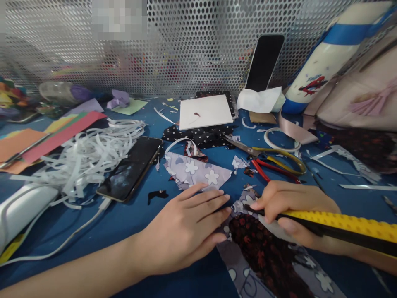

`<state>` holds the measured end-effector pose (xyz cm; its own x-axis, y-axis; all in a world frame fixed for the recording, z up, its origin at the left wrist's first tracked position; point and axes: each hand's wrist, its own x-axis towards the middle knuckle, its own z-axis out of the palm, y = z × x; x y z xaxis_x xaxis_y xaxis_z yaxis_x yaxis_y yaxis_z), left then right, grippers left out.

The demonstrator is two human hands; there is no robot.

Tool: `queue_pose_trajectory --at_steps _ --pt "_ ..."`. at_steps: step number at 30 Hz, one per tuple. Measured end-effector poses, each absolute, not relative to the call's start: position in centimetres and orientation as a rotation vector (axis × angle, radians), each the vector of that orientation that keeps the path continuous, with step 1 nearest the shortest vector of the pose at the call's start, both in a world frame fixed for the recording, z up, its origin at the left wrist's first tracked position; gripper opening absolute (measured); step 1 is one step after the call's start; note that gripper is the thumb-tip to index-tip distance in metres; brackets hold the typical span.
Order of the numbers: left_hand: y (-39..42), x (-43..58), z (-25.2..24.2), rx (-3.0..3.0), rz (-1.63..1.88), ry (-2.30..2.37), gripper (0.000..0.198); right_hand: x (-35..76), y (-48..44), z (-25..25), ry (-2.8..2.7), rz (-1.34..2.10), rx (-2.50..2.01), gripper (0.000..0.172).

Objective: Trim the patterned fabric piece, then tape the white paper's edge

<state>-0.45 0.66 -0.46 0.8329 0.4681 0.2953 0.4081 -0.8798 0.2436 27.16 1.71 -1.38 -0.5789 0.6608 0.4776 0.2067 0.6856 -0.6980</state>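
My left hand (189, 225) lies flat with fingers stretched out, pressing on a strip of lilac flower-patterned paper (245, 265) that has a dark red-and-black patterned piece (266, 252) on it. My right hand (294, 211) is closed round a yellow and black utility knife (347, 229), its tip down on the paper near my left fingertips. A second lilac flowered scrap (198, 171) lies just beyond my left hand.
Scissors with yellow and red handles (269, 159) lie behind my right hand. A dark phone (132, 167) on a cable, a heap of white paper strips (89, 155), a white card (204, 111), coloured sheets (46, 138), a propped phone (265, 62) and a bottle (325, 62) surround the blue surface (124, 223).
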Motion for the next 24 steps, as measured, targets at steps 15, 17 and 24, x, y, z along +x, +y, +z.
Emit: queue_pose_trajectory --at_steps 15,17,24 --pt "0.66 -0.42 -0.44 2.838 0.527 0.687 0.038 27.27 1.89 -1.32 -2.165 0.779 -0.693 0.027" --pt "0.66 -0.39 -0.47 2.84 0.541 0.689 0.038 27.32 1.86 -1.26 -2.166 0.78 -0.692 0.026" --pt "0.65 -0.34 -0.4 2.862 0.528 0.693 0.037 27.24 1.68 -1.39 -2.14 0.722 -0.672 0.03"
